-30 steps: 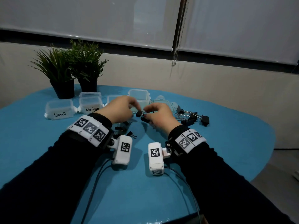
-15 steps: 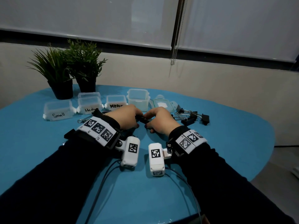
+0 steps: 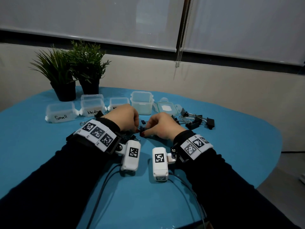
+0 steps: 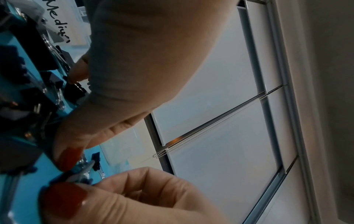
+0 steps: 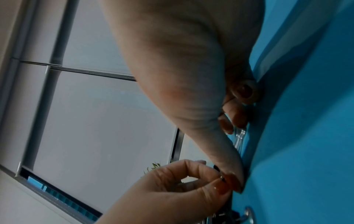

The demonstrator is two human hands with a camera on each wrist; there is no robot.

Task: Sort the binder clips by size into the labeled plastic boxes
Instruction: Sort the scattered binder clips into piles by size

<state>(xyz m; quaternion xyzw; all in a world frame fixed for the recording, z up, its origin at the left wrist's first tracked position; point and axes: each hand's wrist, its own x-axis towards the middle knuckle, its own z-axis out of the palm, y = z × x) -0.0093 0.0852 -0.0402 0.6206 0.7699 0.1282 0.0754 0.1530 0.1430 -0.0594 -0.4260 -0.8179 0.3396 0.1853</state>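
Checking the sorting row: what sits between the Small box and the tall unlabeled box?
Head view: the Medium box, then another small box, its label hidden by the left hand.

Blue bench (image 3: 231,162): plastic boxes (image 3: 60,112) and two potted plants (image 3: 65,90) along the far edge, a lid (image 3: 166,107), binder clips (image 3: 194,121) toward the right edge.

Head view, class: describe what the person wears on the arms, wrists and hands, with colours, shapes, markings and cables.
Both arms are in black sleeves. Each wrist has a white band printed with black square code tags on a black strap. A white boxy camera with one such tag hangs from each band, and a dark cable trails from each. The left hand and right hand are bare, with red-painted nails.
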